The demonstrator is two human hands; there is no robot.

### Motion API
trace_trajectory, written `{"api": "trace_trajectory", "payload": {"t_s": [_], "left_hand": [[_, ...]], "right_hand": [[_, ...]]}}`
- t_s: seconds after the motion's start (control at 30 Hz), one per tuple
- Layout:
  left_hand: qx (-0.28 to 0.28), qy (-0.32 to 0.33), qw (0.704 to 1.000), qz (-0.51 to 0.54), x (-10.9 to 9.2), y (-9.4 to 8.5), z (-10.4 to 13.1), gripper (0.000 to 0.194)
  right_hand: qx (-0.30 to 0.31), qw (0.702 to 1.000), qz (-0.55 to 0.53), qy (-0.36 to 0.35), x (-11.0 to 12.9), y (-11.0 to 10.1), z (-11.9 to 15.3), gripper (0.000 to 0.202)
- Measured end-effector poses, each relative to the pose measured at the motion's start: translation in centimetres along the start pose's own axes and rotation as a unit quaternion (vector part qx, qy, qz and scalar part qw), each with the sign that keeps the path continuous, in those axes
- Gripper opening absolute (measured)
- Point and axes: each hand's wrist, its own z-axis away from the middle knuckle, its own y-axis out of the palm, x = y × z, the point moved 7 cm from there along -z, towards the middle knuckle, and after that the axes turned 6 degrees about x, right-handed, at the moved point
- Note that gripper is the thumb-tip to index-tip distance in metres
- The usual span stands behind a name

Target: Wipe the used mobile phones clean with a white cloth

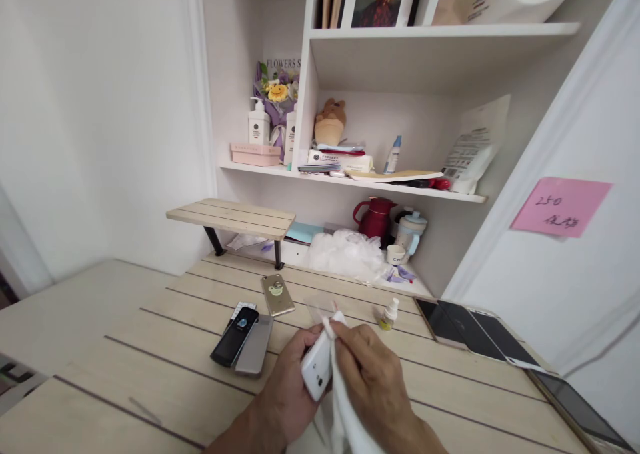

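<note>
My left hand (290, 391) is closed around a white phone (316, 370), which is tilted with its back and camera lenses facing up. My right hand (373, 367) pinches a white cloth (339, 407) and presses it against the phone's upper right edge. The cloth hangs down between my hands toward the bottom of the view. Just beyond the phone's top end lies a thin clear plastic piece (320, 307). A small spray bottle (389, 315) with a white top and yellowish liquid stands to the right of my right hand.
On the left lie a black phone (235, 336), a grey phone (254, 347) and a gold phone (278, 295). Several phones (475, 331) line the right edge. Behind are a small raised wooden stand (231, 215), a crumpled plastic bag (345, 255), a red jug (376, 221) and shelves.
</note>
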Motion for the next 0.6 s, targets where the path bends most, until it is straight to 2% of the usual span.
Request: {"api": "trace_trajectory", "payload": {"t_s": [0.13, 0.2, 0.3, 0.37, 0.53, 0.6], "left_hand": [[0.0, -0.019, 1.0, 0.002, 0.2, 0.7, 0.1, 0.009], [0.009, -0.01, 1.0, -0.011, 0.1, 1.0, 0.1, 0.012], [0.021, 0.039, 0.998, -0.039, -0.4, 1.2, 0.1, 0.016], [0.019, 0.055, 0.997, -0.046, -0.6, 1.1, 0.2, 0.021], [-0.052, 0.051, 0.996, -0.06, -1.0, -0.5, 0.3, 0.042], [-0.044, 0.043, 0.996, -0.07, -0.9, -0.5, 0.3, 0.041]], "right_hand": [[0.076, 0.991, 0.0, -0.108, 3.4, 0.9, 0.2, 0.034], [0.068, 0.992, 0.004, -0.102, 3.1, 0.7, 0.1, 0.033], [0.021, 0.999, 0.012, -0.034, 1.1, -0.2, -0.2, 0.033], [0.007, 1.0, 0.007, -0.019, 0.8, -0.5, -0.3, 0.033], [0.085, 0.989, -0.021, -0.12, 3.3, 0.2, 0.0, 0.032], [0.083, 0.99, -0.011, -0.111, 2.7, -0.1, -0.2, 0.032]]}}
